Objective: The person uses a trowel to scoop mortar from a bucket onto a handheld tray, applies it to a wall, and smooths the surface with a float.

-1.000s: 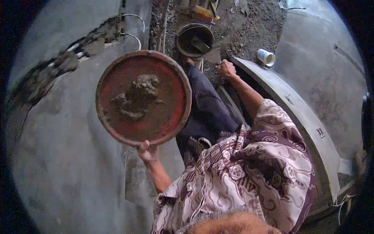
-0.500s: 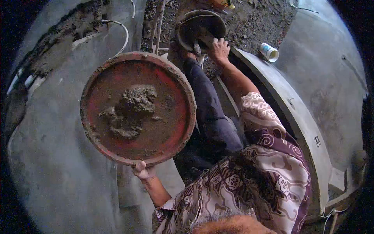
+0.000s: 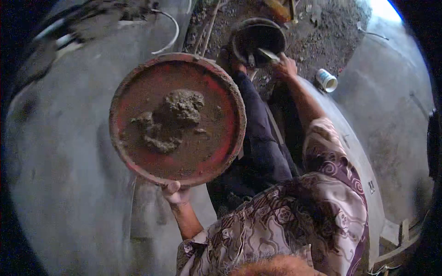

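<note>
1. I see a white tub (image 3: 327,81) lying on its side, its open end toward the lower right of my view.
2. A pale curved tube (image 3: 175,32) sticks out from the grey wall (image 3: 60,142) on the left.
3. I make out thin poles (image 3: 210,30) near dark, gravelly ground (image 3: 317,30).
4. An orange item (image 3: 277,10) lies at the top edge, too blurred for me to identify.
5. A thin wire (image 3: 374,34) shows at upper right.

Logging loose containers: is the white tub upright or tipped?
Tipped: the white tub lies on its side, printed wall showing, open mouth facing sideways.
</note>
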A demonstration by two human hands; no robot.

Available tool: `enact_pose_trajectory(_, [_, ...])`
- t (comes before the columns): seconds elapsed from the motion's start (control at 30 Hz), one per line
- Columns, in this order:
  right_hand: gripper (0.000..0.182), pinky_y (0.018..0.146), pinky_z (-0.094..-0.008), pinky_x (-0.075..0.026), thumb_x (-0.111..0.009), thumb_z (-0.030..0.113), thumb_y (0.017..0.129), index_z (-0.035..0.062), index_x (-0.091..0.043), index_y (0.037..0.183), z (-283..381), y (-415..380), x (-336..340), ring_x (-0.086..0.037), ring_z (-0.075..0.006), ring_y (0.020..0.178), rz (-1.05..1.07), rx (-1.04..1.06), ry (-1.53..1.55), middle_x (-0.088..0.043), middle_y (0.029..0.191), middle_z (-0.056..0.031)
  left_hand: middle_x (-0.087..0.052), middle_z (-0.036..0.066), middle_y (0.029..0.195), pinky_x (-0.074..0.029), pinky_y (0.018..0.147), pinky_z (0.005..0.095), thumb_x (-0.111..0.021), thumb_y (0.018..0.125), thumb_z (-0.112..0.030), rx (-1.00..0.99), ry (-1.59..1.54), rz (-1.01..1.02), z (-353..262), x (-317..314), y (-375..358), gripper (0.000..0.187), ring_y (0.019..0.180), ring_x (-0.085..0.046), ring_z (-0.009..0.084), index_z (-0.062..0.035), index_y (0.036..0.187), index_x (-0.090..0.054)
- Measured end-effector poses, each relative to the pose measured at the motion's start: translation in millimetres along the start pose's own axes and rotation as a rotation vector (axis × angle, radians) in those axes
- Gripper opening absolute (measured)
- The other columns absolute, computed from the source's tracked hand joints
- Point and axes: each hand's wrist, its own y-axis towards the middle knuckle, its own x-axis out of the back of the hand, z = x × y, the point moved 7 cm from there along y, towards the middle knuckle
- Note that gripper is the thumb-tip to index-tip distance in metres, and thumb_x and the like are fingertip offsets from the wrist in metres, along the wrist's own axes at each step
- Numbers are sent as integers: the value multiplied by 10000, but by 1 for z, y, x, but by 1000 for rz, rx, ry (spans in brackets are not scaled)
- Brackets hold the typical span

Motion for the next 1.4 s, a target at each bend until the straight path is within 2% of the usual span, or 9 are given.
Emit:
enact_pose_trajectory(0.1, [280, 750, -316, -471, -584, 275, 824, 114, -642, 1047, 17, -72, 21, -595, -237, 871, 99, 94, 617, -623, 1043, -81, -529, 114, 1157, -405, 948, 535, -647, 620, 16, -245, 50, -70, -50, -6, -32, 645, 1088, -513, 285, -51, 1231, -452])
enact_pose_trajectory(0.33, [349, 862, -340, -465, -556, 131, 879, 25, -518, 1209, 236, -325, 201, -566, -193, 995, -111, 195, 1528, -552, 1147, -76, -570, 94, 1096, -533, 790, 469, -589, 725, 51, 132, -345, 155, -80, 191, -98, 433, 1000, -572, 263, -39, 1141, -508])
enact_pose_trajectory(0.6, [579, 682, -260, -509, -623, 62, 810, 94, -391, 1340, 419, -630, 380, -574, -132, 871, -640, 947, 1024, -559, 1080, -94, -595, 100, 1040, -569, 718, 342, -602, 751, 37, 185, -389, 24, -113, 187, -403, 426, 903, -615, 244, -44, 1159, -509])
enact_pose_trajectory(0.67, [604, 685, -271, -512, -642, 72, 803, 108, -384, 1348, 452, -708, 451, -573, -133, 856, -685, 1037, 1050, -555, 1063, -118, -532, 110, 1171, -540, 805, 363, -588, 766, 23, 170, -532, 585, -121, 161, -483, 506, 1038, -554, 264, -46, 1245, -438])
enact_pose_trajectory(0.7, [602, 673, -270, -511, -646, 91, 804, 104, -385, 1346, 463, -747, 490, -575, -137, 838, -741, 1067, 1114, -568, 1024, -109, -550, 120, 1137, -548, 768, 364, -571, 792, 6, 177, -436, 100, -125, 150, -532, 428, 1022, -562, 255, -40, 1205, -472])
enact_pose_trajectory(0.8, [576, 725, -314, -493, -636, 125, 814, 97, -396, 1336, 482, -850, 610, -576, -171, 799, -903, 1129, 1186, -596, 902, -82, -574, 198, 1133, -554, 678, 379, -459, 896, -116, 338, -940, 604, -112, 111, -616, 301, 872, -617, 270, 45, 1144, -515])
enact_pose_trajectory(1.07, [477, 833, -396, -447, -614, 106, 789, 67, -478, 1245, 535, -905, 843, -542, -302, 951, -1088, 1492, 832, -601, 985, -136, -543, 120, 1178, -439, 941, 440, -534, 849, -68, -671, -30, 833, -191, -180, -701, 346, 1118, -509, 272, -39, 1192, -494])
enact_pose_trajectory(1.23, [408, 807, -422, -439, -641, 258, 793, 52, -527, 1125, 512, -843, 885, -536, -349, 917, -1229, 1473, 977, -580, 960, -154, -525, 125, 1234, -426, 952, 454, -553, 846, -111, -188, -33, 257, -156, -257, -659, 390, 1110, -524, 287, -36, 1221, -479])
enact_pose_trajectory(1.4, [348, 806, -438, -431, -671, 316, 759, 52, -546, 949, 495, -856, 918, -529, -352, 918, -1228, 1295, 1052, -586, 960, -145, -524, 126, 1238, -413, 968, 442, -553, 843, -141, -220, -52, 386, -131, -257, -657, 436, 1111, -524, 291, -43, 1255, -449])
